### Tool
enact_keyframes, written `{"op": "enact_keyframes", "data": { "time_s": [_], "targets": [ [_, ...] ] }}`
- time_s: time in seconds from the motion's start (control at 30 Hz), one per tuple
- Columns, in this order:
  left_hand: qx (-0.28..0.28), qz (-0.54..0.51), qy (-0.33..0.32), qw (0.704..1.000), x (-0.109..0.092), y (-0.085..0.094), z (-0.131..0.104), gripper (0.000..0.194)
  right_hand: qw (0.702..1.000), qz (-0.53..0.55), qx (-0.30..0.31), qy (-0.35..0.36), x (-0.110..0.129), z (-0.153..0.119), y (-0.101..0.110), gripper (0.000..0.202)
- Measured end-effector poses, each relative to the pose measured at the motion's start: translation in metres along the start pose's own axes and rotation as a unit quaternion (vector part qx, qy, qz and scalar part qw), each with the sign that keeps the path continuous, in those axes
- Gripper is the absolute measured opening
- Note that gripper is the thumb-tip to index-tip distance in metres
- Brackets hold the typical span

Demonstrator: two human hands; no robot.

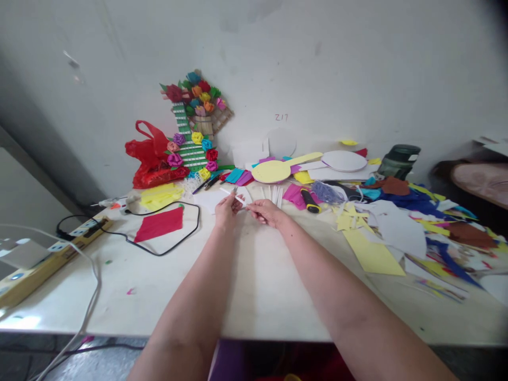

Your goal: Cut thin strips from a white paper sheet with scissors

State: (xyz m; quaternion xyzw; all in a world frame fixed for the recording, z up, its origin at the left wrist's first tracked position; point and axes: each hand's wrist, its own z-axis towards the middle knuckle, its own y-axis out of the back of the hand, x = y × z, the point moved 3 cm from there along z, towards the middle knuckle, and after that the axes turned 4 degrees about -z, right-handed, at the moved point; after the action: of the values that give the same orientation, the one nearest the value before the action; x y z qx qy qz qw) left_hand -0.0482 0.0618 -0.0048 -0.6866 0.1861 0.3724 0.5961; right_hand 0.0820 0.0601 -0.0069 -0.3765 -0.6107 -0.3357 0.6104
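Over the middle of the table, my left hand is closed with its fingertips pinching a thin white strip, perhaps of paper. My right hand is closed at the strip's lower right end, thumb and fingers pressed together. A small greyish tip shows by my left fingers, too small to name. Just behind my hands lie a white sheet and several narrow white strips. The hidden undersides of my fingers cannot be seen.
At left are a red paper piece, a black cable and a power strip. A yellow-handled tool, yellow paddle shape, paper scraps and dark bottle lie right. Paper-flower crafts stand against the wall.
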Motion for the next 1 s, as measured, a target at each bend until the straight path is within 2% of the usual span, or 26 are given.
{"op": "enact_keyframes", "data": {
  "time_s": [0.23, 0.37, 0.43, 0.57, 0.73, 0.8, 0.87, 1.0],
  "targets": [
    [-0.012, -0.02, 0.013, 1.0, -0.001, 0.001, 0.002, 0.006, 1.0, -0.001, 0.022, 0.016, 0.001, 0.0, -0.005, 0.025],
    [0.019, -0.013, 0.0, 1.0, -0.001, -0.001, 0.001, 0.011, 1.0, -0.013, -0.003, -0.001, 0.001, 0.001, -0.002, 0.022],
    [0.036, -0.004, 0.001, 0.999, 0.0, -0.003, 0.0, 0.017, 0.998, -0.008, -0.054, 0.009, 0.005, 0.0, 0.005, 0.02],
    [0.035, 0.03, 0.011, 0.999, 0.001, -0.003, 0.0, 0.027, 0.968, 0.02, -0.239, 0.078, 0.017, -0.003, 0.032, 0.019],
    [0.04, 0.058, 0.003, 0.998, 0.004, -0.001, 0.003, 0.03, 0.921, -0.113, -0.371, 0.034, 0.014, -0.005, 0.057, 0.013],
    [0.043, 0.066, -0.001, 0.997, 0.006, -0.001, 0.003, 0.031, 0.896, -0.197, -0.397, 0.005, 0.01, -0.003, 0.063, 0.012],
    [0.051, 0.079, -0.004, 0.996, 0.007, -0.002, 0.001, 0.032, 0.876, -0.272, -0.398, -0.022, 0.007, 0.0, 0.065, 0.012],
    [0.065, 0.118, -0.008, 0.991, 0.009, -0.007, -0.005, 0.033, 0.853, -0.331, -0.403, -0.031, 0.0, 0.007, 0.064, 0.017]
  ]
}}
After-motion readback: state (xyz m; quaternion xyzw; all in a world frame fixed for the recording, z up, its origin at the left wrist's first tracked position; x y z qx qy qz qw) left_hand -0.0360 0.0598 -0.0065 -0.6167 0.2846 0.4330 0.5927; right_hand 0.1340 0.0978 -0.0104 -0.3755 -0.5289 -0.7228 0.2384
